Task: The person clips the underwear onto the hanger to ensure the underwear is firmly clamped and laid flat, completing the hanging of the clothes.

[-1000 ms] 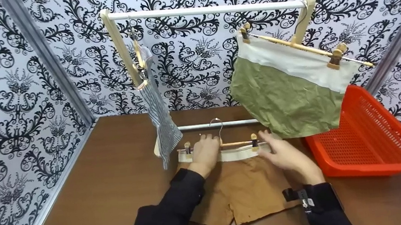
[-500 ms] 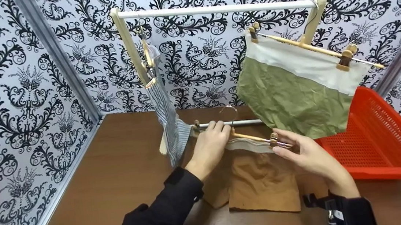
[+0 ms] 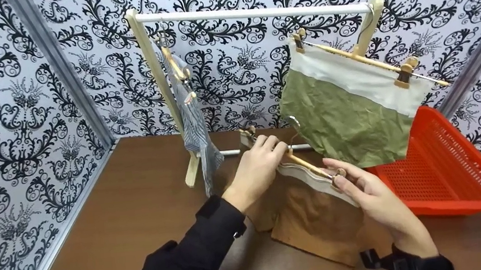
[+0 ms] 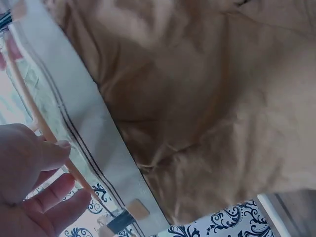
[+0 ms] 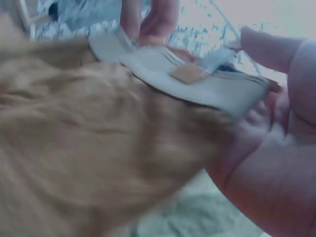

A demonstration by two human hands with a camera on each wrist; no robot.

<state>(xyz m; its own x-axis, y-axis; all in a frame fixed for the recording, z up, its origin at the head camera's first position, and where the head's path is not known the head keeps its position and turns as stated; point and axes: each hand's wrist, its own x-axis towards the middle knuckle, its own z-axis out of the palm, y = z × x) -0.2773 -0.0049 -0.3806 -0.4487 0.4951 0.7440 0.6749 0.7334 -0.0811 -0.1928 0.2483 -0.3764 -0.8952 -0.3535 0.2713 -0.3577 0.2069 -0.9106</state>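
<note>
Brown shorts [image 3: 314,216] with a white waistband hang from a wooden clip hanger [image 3: 307,164], held tilted above the table. My left hand [image 3: 256,168] grips the hanger bar left of its hook, and the left wrist view shows thumb and fingers around the bar [image 4: 47,131]. With thumb and fingers, my right hand [image 3: 376,197] pinches the clip [image 3: 338,177] at the hanger's right end. In the right wrist view, the waistband [image 5: 163,71] passes in front of the right palm. The left hand covers part of the bar in the head view.
A rack with a white top rail [image 3: 251,12] stands behind. Striped clothing [image 3: 197,117] hangs at its left, and a green garment with a white band [image 3: 343,107] at its right. A red plastic basket [image 3: 463,206] sits on the brown table [image 3: 113,235] at the right.
The shorts lay flat on the table; both hands have taken hold of the hanger, lifted it and tilted its right end toward me. The hook has moved up and right.
</note>
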